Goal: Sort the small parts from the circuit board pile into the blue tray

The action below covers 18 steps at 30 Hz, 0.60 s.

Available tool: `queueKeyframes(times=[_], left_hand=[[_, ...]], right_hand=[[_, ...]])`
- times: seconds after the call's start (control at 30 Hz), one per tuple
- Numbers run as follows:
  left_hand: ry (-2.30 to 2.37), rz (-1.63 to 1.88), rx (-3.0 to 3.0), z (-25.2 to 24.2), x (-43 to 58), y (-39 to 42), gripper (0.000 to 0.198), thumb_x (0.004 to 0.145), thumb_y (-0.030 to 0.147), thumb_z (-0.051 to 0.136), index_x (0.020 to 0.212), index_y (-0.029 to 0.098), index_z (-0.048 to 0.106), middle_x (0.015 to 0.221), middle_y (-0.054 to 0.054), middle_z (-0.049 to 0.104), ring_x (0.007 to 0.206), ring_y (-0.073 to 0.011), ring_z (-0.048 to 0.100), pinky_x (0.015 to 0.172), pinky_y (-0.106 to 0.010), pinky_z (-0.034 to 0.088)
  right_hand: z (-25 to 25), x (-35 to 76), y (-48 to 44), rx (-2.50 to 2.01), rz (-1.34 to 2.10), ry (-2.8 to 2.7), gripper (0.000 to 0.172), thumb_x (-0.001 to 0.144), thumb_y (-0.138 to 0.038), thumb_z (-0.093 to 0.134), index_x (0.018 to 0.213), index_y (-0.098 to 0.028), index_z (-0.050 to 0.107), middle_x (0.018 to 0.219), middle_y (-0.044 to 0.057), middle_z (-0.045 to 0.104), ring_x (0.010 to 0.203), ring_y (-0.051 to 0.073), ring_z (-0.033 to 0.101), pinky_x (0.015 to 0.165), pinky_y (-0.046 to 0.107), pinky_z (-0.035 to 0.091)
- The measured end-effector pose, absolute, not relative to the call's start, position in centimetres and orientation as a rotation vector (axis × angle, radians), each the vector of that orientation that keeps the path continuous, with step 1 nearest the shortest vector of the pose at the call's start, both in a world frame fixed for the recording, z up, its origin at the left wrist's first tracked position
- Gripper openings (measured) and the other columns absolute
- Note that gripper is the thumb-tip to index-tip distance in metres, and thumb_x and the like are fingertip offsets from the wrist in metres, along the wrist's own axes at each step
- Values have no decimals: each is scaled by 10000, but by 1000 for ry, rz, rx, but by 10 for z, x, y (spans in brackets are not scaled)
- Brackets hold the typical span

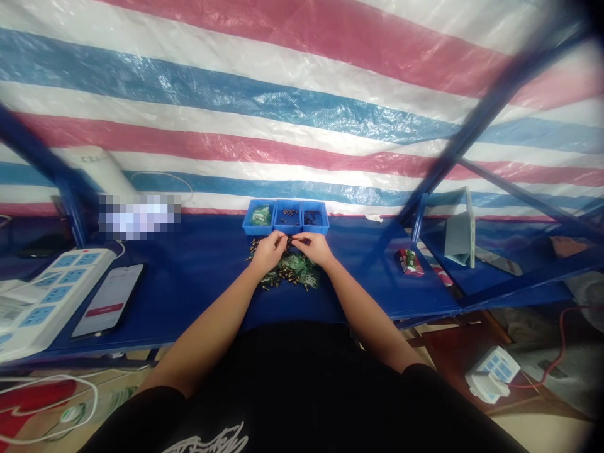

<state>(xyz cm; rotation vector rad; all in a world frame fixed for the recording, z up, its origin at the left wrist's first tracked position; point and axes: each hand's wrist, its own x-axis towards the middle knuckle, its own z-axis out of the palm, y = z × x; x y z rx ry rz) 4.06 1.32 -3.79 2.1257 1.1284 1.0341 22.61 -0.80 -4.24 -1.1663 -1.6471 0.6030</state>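
Observation:
Both hands meet over the table, just in front of three blue bins. My left hand (272, 251) is closed in a pinch, thumb and forefinger together. Facing it, my right hand (315, 248) pinches too. Between their fingertips is a small dark part (289, 241), too small to name its kind. Below the hands lies a pile of small brass-and-black pieces (287, 272) mixed with clear greenish little bags (306, 270). The left bin (250, 228) holds green-tinted clear packets, the middle bin (287, 230) small brownish pieces, and the right bin (321, 228) dark pieces.
On the left are a white power strip (70, 283) and a phone (111, 299). A small red box (409, 262) stands to the right, near a blue frame post (419, 220). Striped plastic sheeting (283, 107) hangs behind the blue table (198, 277).

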Motion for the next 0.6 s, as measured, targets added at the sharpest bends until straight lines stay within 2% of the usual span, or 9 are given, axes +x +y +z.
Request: queueKeyframes(times=[0.37, 0.6], left_hand=[[1141, 1067, 2101, -43, 42, 16, 254, 911, 417, 462, 882, 205, 598, 730, -2, 662, 642, -144, 590, 644, -255, 448], [1097, 1073, 2081, -44, 41, 15, 255, 897, 423, 486, 967, 209, 606, 774, -9, 676, 688, -155, 619, 662, -260, 474]], right_hand=[[-39, 225, -9, -1199, 585, -1624, 198, 790, -303, 682, 938, -182, 733, 926, 59, 745, 811, 175, 686, 739, 282, 535], [-42, 226, -7, -1217, 550, -1623, 196, 806, -311, 659, 941, -192, 736, 924, 58, 742, 777, 168, 674, 671, 272, 518]])
